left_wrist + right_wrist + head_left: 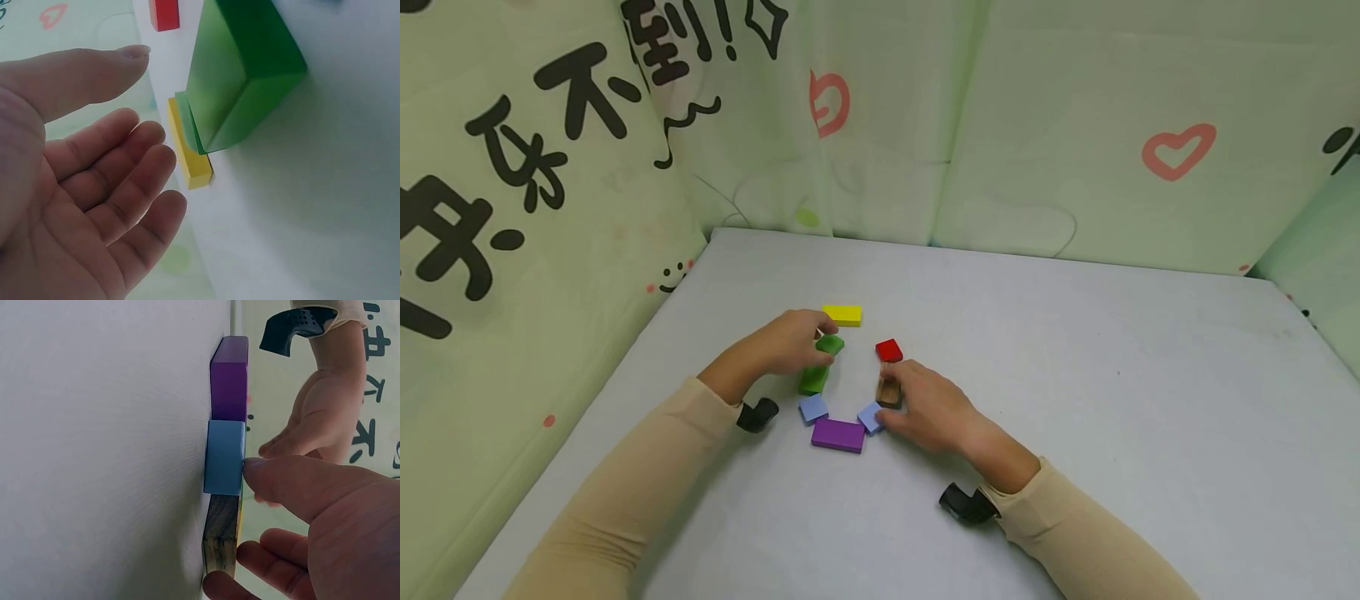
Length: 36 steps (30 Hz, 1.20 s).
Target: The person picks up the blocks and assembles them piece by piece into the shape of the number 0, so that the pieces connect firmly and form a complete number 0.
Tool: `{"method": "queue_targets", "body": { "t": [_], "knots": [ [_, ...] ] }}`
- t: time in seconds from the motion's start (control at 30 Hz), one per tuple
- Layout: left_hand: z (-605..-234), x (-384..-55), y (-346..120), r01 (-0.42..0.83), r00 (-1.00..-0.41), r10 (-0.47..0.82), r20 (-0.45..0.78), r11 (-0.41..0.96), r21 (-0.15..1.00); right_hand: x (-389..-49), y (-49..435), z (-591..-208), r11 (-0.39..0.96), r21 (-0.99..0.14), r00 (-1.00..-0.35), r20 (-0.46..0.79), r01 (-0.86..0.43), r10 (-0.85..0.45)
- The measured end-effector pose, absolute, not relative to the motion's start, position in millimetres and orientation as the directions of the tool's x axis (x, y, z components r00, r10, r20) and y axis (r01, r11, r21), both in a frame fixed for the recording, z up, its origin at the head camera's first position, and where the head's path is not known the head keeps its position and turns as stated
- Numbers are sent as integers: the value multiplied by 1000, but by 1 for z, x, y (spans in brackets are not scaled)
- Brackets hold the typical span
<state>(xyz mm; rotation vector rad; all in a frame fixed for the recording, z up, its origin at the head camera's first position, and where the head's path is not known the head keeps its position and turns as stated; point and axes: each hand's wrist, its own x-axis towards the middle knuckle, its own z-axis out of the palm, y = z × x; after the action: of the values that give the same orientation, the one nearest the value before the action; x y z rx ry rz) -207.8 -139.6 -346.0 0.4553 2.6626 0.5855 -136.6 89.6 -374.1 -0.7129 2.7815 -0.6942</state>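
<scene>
My left hand (792, 342) hovers at two green blocks, a long one (812, 382) and a smaller one (831, 343) beyond it. In the left wrist view its thumb and fingers are spread apart beside the green pieces, with nothing between them. My right hand (936, 407) bends its fingers round the far end of a dark brown wood-grained block (890, 396). The right thumb tip lies at the edge of a light blue block (224, 456), which sits between the brown block and a purple block (229, 390).
A yellow block (844, 315) lies at the far side of the ring of blocks and a red one (888, 350) just past the brown. Another light blue block (813, 408) sits near left. All lie on a white table (1112, 417) walled by pale green printed cloth (1037, 125).
</scene>
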Motion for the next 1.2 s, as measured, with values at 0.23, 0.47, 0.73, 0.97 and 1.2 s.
{"method": "queue_targets", "body": {
  "t": [0.23, 0.47, 0.73, 0.97, 1.2],
  "knots": [
    [-346, -202, -140, 226, -869, 393, -299, 855, 467, -136, 90, -374, 770, -490, -865, -61, -409, -498],
    [-346, -199, -140, 206, -872, 379, -310, 858, 470, -136, 90, -374, 772, -481, -866, -53, -415, -498],
    [-348, -192, -141, 220, -875, 378, -302, 866, 448, -136, 90, -374, 772, -484, -867, -54, -412, -496],
    [-348, -185, -143, 248, -870, 397, -291, 864, 438, -135, 90, -374, 770, -487, -866, -55, -412, -498],
    [-347, -180, -146, 276, -861, 422, -285, 857, 435, -136, 90, -375, 775, -475, -865, -53, -418, -499]
  ]
}}
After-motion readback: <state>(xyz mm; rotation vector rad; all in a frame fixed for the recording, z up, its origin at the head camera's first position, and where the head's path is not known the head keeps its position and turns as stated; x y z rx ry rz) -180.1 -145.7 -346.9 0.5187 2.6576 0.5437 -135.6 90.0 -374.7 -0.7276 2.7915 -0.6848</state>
